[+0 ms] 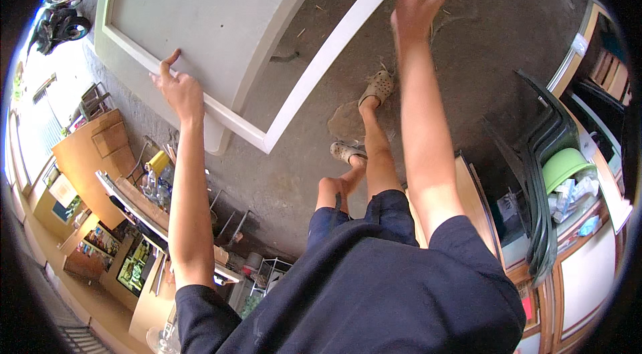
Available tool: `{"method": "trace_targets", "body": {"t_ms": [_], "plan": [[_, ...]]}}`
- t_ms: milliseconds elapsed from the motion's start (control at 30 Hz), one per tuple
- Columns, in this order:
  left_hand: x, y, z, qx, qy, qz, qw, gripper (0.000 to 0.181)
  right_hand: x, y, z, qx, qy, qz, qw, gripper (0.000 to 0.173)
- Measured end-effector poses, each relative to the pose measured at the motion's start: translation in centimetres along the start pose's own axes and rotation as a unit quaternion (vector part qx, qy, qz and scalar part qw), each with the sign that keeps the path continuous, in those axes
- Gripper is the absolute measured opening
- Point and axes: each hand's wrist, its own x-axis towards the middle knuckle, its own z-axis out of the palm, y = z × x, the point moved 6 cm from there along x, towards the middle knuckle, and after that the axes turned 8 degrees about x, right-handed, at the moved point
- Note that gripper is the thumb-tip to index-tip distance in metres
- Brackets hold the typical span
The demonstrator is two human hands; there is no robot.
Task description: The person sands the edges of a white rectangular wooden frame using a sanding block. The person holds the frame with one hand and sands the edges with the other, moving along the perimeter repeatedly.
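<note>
A white rectangular frame is held up before me, one corner pointing toward my feet. My left hand grips its lower left bar, with the index finger extended over the inner edge. On the right bar, close to the top edge of the view, my right hand is closed; part of its grasp is hidden. Behind the frame is a large pale panel with a rounded border, showing inside and below the left bar. Whether frame and panel touch, I cannot tell.
Dark plastic chairs stand at right beside a green basin and a wooden cabinet. Cardboard, a yellow container and clutter crowd the left. A motorcycle is at upper left. Concrete floor lies underfoot.
</note>
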Motion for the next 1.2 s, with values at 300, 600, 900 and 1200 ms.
{"method": "trace_targets", "body": {"t_ms": [300,600,900,1200], "plan": [[-0.3,-0.8,-0.1,0.025,0.068,0.030,0.997,0.052,-34.7,-0.9,9.5,-0.032,-0.087,-0.019,0.995,0.066],[0.1,-1.0,0.8,-0.036,0.034,0.015,0.999,0.050,-27.5,-0.8,8.0,-0.028,0.003,-0.054,0.998,0.075],[1.2,-2.3,1.5,-0.050,0.043,0.011,0.998,0.049,-44.4,1.3,5.4,-0.062,-0.076,0.114,0.989,0.059],[1.1,-1.6,1.9,-0.066,0.073,0.020,0.995,0.048,-39.7,-2.4,11.0,-0.093,-0.054,0.007,0.994,0.059]]}}
